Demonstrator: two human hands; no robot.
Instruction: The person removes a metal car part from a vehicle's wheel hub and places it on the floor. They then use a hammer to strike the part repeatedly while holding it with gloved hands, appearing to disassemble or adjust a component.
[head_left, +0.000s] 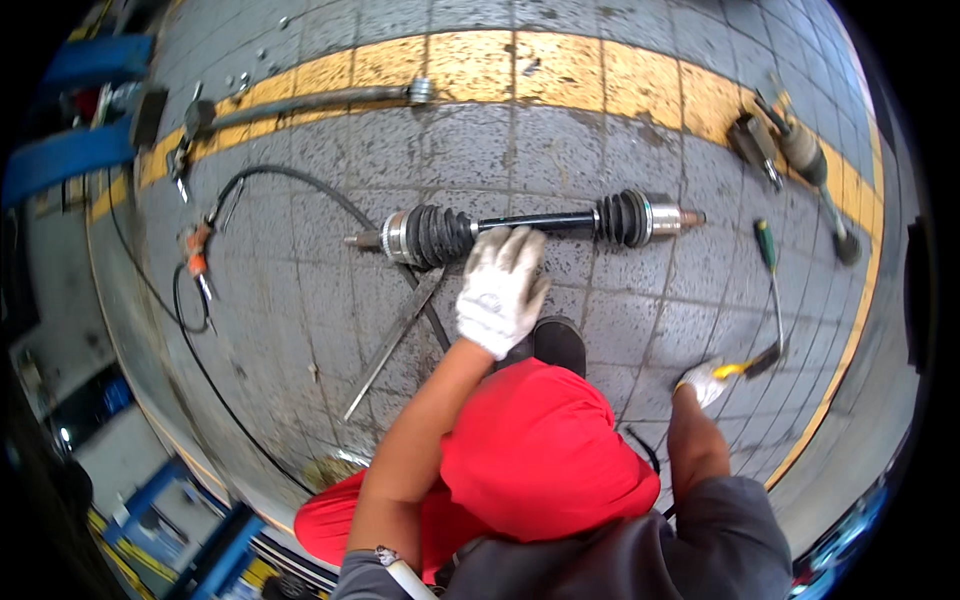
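A drive shaft (pixel 552 221) with a ribbed black rubber boot and metal joint at each end lies crosswise on the floor in front of me. My left hand (pixel 500 290), in a white knit glove, reaches to its middle bar; the fingers are stretched out, with the tips at the bar's near side. Out to the right, my gloved right hand (pixel 703 384) is low by the floor, closed on the yellow handle of a dark-headed hammer (pixel 765 361). Just beyond the hammer head lies a green-handled screwdriver (pixel 766 246). A long flat metal bar (pixel 395 340) rests left of my left arm.
An orange air tool (pixel 196 255) with a black hose (pixel 285 171) lies at the left; the hose passes under the drive shaft. A long metal shaft (pixel 310 103) is at the far left. Another axle (pixel 808 160) and a metal block (pixel 752 142) lie at the far right. Blue lift arms (pixel 70 160) stand left.
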